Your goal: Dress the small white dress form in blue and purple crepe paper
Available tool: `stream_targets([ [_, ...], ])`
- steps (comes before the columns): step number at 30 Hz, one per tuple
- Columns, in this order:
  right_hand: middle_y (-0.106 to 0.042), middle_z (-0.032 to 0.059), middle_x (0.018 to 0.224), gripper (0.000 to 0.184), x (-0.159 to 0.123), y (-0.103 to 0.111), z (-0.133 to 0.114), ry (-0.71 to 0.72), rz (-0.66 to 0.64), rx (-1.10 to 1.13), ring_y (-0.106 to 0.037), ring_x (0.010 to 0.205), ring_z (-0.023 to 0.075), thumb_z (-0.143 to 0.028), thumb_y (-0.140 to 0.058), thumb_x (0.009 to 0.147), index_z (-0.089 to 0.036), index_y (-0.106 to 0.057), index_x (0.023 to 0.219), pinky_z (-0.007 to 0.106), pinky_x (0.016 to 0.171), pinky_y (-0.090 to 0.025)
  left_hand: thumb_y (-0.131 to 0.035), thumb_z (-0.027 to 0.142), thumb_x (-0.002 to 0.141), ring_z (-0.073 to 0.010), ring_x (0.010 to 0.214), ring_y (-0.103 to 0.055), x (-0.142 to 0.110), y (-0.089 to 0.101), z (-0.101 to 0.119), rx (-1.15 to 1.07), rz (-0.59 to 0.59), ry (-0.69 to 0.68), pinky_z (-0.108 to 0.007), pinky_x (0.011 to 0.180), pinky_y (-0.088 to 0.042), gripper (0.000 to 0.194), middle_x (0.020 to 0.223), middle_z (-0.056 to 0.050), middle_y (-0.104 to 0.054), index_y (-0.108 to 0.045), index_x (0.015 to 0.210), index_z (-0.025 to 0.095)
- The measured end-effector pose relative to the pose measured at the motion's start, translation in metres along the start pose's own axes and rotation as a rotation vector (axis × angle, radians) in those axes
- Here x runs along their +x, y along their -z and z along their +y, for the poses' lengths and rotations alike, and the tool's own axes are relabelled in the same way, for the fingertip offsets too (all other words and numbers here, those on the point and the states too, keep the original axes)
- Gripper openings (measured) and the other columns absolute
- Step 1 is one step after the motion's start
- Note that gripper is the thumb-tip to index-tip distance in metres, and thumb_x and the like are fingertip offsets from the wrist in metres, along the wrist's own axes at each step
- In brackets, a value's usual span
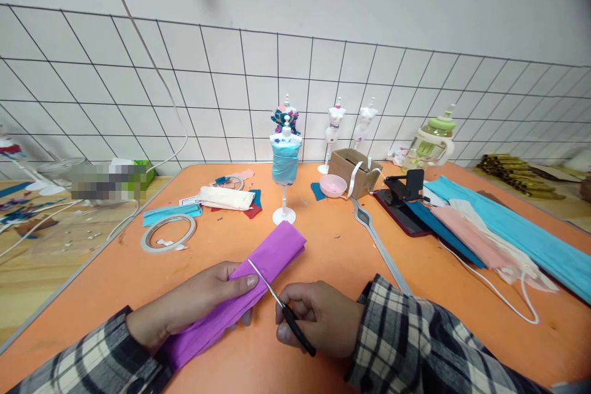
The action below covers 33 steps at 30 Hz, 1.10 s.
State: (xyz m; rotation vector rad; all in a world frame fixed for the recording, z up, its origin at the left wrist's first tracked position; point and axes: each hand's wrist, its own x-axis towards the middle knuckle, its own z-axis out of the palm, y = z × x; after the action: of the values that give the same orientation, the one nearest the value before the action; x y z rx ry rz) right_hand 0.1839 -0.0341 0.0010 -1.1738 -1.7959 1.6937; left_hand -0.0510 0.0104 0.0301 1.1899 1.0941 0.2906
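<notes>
The left hand's grip pinches a folded purple sheet over the orange counter; the right hand's grip is closed around black-handled scissors, blades across the sheet. Behind, a pink bowl stands beside a cardboard box (contents too small to tell), a green-lidded bottle farther right.

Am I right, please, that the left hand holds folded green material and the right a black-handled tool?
Only the colour is wrong: in the head view, the left hand holds folded purple material, while the right hand holds a black-handled tool.
</notes>
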Motion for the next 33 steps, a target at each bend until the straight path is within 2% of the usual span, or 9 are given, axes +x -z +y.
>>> stream_targets([
  [7,-0.044,-0.0087,0.057,0.021,0.001,0.000,0.006,0.025,0.015,-0.077,-0.038,0.051,0.0075,-0.039,-0.070,0.081,-0.021,-0.060,0.087,0.021,0.048,-0.028,-0.069,0.070,0.075,-0.0118,0.046,-0.055,-0.002,0.000,0.001,0.001,-0.018,0.002,-0.022,0.044,-0.041,0.053,0.065,-0.003,-0.071,-0.060,0.079,0.018],
  [10,-0.046,-0.0084,0.058,0.019,0.002,0.000,0.008,0.031,0.039,-0.100,-0.039,0.052,0.0074,-0.038,-0.068,0.083,-0.021,-0.061,0.088,0.021,0.049,-0.028,-0.072,0.066,0.075,-0.0143,0.060,-0.062,-0.001,0.001,0.002,-0.072,0.046,-0.051,-0.024,0.056,-0.049,0.051,0.079,-0.006,-0.074,-0.066,0.087,0.017],
  [13,-0.047,-0.0082,0.059,0.022,0.003,0.000,0.009,0.016,0.047,-0.102,-0.039,0.053,0.0074,-0.039,-0.071,0.081,-0.021,-0.062,0.090,0.021,0.051,-0.029,-0.080,0.062,0.069,-0.0143,0.063,-0.061,0.001,0.003,0.000,-0.147,0.110,-0.070,-0.025,0.061,-0.050,0.050,0.078,-0.003,-0.072,-0.068,0.085,0.016],
  [19,-0.050,-0.0076,0.061,0.025,0.003,0.001,0.007,-0.004,0.022,-0.098,-0.040,0.054,0.0080,-0.042,-0.072,0.080,-0.021,-0.062,0.089,0.020,0.053,-0.030,-0.075,0.062,0.076,-0.0137,0.065,-0.058,0.004,0.002,0.001,-0.071,-0.002,-0.089,-0.024,0.063,-0.047,0.048,0.078,-0.004,-0.073,-0.072,0.084,0.015],
  [26,-0.048,-0.0076,0.060,0.021,0.003,-0.003,0.008,0.019,0.017,-0.066,-0.039,0.053,0.0076,-0.039,-0.068,0.083,-0.021,-0.061,0.089,0.020,0.051,-0.029,-0.075,0.057,0.079,-0.0141,0.067,-0.059,0.002,0.006,-0.002,-0.110,-0.029,-0.081,-0.024,0.064,-0.047,0.043,0.081,-0.004,-0.073,-0.072,0.087,0.015],
  [33,-0.046,-0.0082,0.059,0.021,0.001,-0.009,0.005,0.038,0.009,0.026,-0.038,0.051,0.0076,-0.037,-0.070,0.079,-0.021,-0.059,0.086,0.020,0.048,-0.030,-0.067,0.054,0.086,-0.0174,0.075,-0.060,0.007,0.013,-0.009,0.029,-0.107,-0.158,-0.028,0.073,-0.049,0.040,0.086,-0.006,-0.071,-0.073,0.090,0.015],
])
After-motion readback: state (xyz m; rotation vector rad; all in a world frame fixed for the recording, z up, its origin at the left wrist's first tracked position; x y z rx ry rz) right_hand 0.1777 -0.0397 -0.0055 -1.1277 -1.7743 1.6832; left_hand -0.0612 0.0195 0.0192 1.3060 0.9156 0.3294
